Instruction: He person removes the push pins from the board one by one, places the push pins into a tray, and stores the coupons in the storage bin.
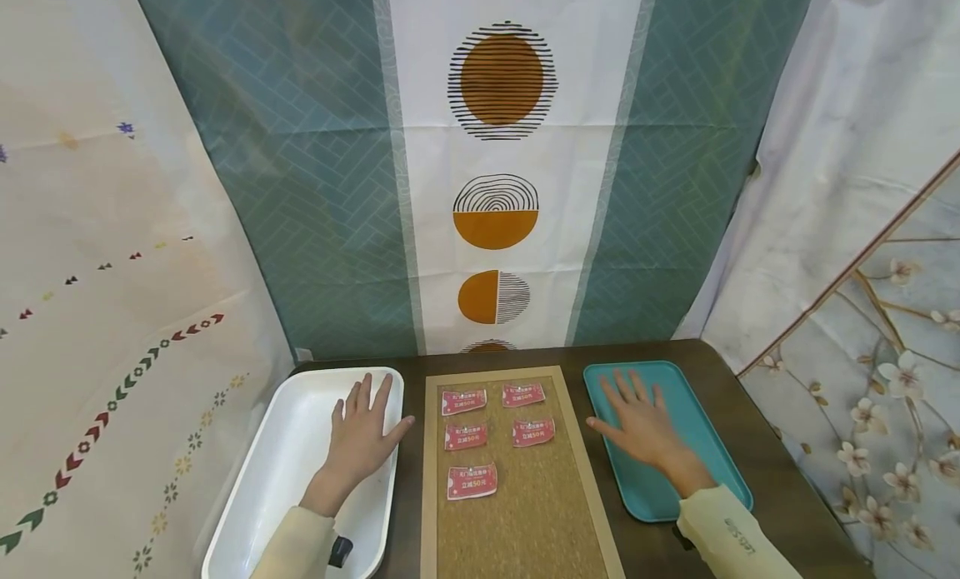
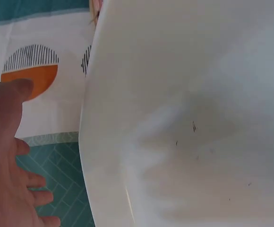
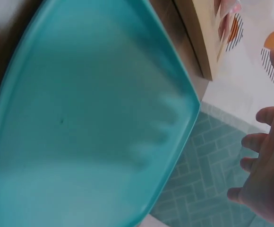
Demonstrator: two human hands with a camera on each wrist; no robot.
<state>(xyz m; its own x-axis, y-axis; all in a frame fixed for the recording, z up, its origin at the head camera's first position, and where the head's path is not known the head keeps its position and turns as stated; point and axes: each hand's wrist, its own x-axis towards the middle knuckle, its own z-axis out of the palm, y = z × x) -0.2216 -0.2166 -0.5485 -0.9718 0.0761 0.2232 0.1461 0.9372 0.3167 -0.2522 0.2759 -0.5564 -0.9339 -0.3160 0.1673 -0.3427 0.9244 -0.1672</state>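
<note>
My left hand (image 1: 362, 436) is spread flat above the white tray (image 1: 258, 446), holding nothing; in the left wrist view its fingers (image 2: 35, 182) hang apart from the tray's surface. Over the teal tray (image 1: 693, 412) my right hand (image 1: 641, 425) spreads its fingers, also holding nothing. Between the trays lies a wood-framed cork board (image 1: 517, 512). Several red paper coupons are fixed to it, among them an upper-left coupon (image 1: 463, 401), an upper-right coupon (image 1: 522, 395) and a lowest coupon (image 1: 472, 481). Small pins seem to show at their top edges.
The board and trays stand on a dark brown table (image 1: 780, 479). A patterned green and white cloth (image 1: 337, 187) hangs behind it. More curtains hang at the left (image 1: 112, 312) and right (image 1: 862, 354). Tiny dark specks mark the white tray's bottom in the left wrist view.
</note>
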